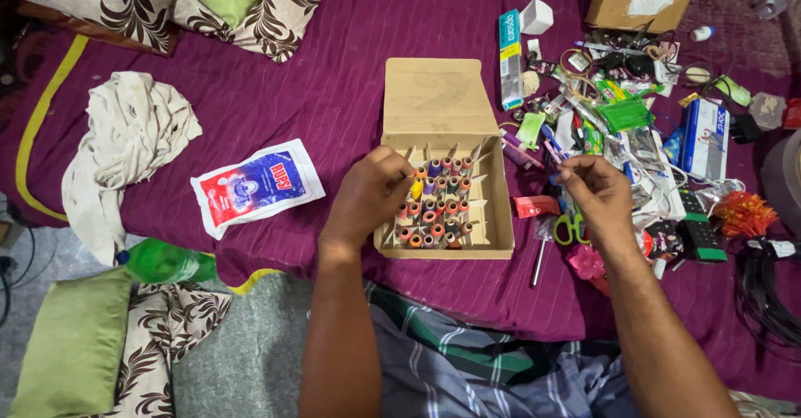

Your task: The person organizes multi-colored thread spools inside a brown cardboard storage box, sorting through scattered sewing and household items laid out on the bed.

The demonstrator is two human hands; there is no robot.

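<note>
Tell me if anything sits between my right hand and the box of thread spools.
Nothing visible blocks it. The right hand hovers just right of the cardboard box, with only bare purple bedcover and a small red strip lying flat between them. The left hand already rests on the thread spools.

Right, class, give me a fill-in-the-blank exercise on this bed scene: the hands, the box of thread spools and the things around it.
1. The left hand rests on the spools in the open cardboard ____.
2. The thread spools stand in a box on a ____ bedspread.
3. Below the right hand lie green-handled ____.
4. The red, white and blue packet lies to the ____ of the box.

Missing words: box; purple; scissors; left
</note>
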